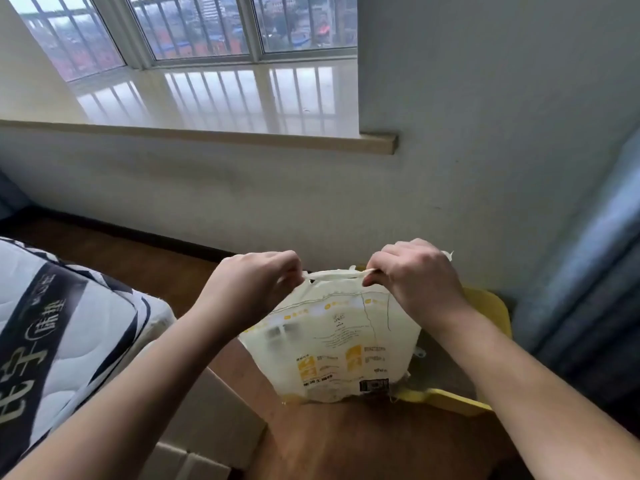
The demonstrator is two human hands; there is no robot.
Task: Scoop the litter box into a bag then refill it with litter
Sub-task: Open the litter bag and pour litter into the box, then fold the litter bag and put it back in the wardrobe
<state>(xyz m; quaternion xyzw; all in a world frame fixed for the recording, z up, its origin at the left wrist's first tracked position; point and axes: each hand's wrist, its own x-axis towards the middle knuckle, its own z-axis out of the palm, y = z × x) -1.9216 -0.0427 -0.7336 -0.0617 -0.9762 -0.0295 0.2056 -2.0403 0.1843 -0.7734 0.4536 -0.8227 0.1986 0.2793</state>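
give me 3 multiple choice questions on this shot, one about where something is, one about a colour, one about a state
1. Where is the mattress?
A. at the left of the view
B. on the window sill
C. inside the litter box

2. What colour is the litter box behind the litter bag?
A. red
B. yellow
C. black

3. What are the hands doing?
A. both hang free, holding nothing
B. only one touches the bag
C. the left hand and right hand each pinch the bag's top edge

Answers:
1 A, the quilted mattress with a dark printed band fills the lower left.
2 B, a yellow rim shows to the right of the bag and below it.
3 C, both hands' fingers curl round the top strip, one at each end.
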